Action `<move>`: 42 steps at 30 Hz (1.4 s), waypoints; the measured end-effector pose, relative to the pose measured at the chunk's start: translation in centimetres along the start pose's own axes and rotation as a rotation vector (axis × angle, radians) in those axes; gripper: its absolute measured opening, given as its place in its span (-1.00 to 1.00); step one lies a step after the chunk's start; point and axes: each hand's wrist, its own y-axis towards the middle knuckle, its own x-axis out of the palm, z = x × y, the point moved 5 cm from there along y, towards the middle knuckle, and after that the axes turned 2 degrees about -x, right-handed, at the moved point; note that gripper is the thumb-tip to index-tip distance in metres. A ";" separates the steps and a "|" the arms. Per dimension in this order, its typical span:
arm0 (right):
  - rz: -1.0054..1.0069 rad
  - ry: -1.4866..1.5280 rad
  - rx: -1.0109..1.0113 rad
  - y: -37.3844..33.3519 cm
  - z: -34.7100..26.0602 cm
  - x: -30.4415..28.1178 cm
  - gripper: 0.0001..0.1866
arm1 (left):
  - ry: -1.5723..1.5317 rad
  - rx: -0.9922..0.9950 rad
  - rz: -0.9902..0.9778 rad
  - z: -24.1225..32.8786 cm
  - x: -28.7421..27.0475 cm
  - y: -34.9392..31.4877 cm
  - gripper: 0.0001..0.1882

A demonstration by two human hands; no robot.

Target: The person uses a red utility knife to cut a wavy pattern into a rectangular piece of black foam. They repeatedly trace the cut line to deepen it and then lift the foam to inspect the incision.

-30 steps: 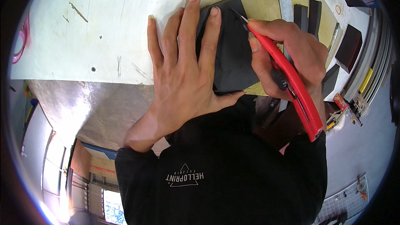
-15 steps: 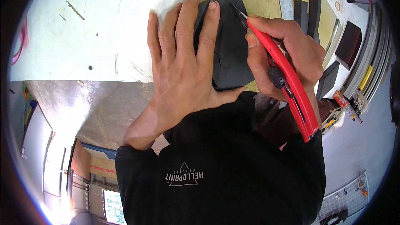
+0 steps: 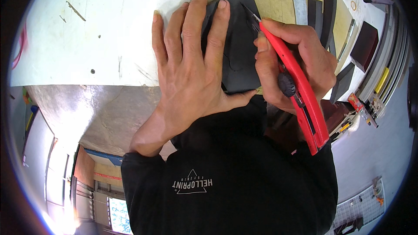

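Black block (image 3: 241, 48), upper centre of frame, partly under left hand (image 3: 191, 69): grip spread wide, nothing grasped. Right hand (image 3: 314, 54), right of centre: grip closed round red knife (image 3: 306, 91), blade (image 3: 252, 13) at block. Possible slip toward left hand, if over-pressed.

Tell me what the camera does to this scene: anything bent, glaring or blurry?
Head view, right: the grey strips curve along the round, black-rimmed picture; head view, lower left: glare whitens part of the grey floor; head view, left edge: the pink object looks smeared; head view, centre: the left hand and red cutter look fairly crisp.
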 end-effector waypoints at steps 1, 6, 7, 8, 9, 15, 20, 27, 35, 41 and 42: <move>0.002 0.007 0.007 -0.1 0.0 0.0 -0.53 | 0.003 0.001 -0.001 0.0 0.0 0.0 0.49; 0.041 0.017 0.057 -0.7 0.1 0.3 -0.53 | -0.008 0.012 0.008 0.0 0.1 0.0 0.48; 0.049 0.019 0.065 -0.7 0.1 0.4 -0.53 | -0.002 0.011 0.006 0.0 0.1 0.0 0.47; 0.047 0.026 0.073 -0.6 0.0 0.4 -0.52 | 0.004 0.011 0.004 0.0 0.1 0.0 0.47; 0.045 0.033 0.081 -0.6 -0.1 0.4 -0.52 | 0.010 0.010 0.002 0.0 0.1 0.0 0.46; 0.012 0.034 0.046 -0.6 0.2 0.2 -0.52 | -0.005 0.016 0.031 -0.1 0.2 -0.1 0.44; -0.029 0.014 0.073 -0.4 0.1 -0.2 -0.62 | -0.004 0.015 0.028 0.0 0.0 0.1 0.44; -0.004 0.043 0.015 -0.9 0.7 0.0 -0.52 | -0.017 0.009 0.037 0.0 0.2 0.0 0.43; 0.032 0.062 0.021 -1.2 0.7 0.1 -0.51 | -0.020 0.023 0.054 -0.2 0.3 0.1 0.44; -0.040 0.043 0.110 -1.2 0.6 -0.2 -0.73 | -0.008 0.027 0.050 -0.2 0.3 0.2 0.44; -0.049 0.037 0.116 -1.1 0.5 -0.3 -0.73 | -0.009 0.026 0.048 -0.2 0.4 0.2 0.44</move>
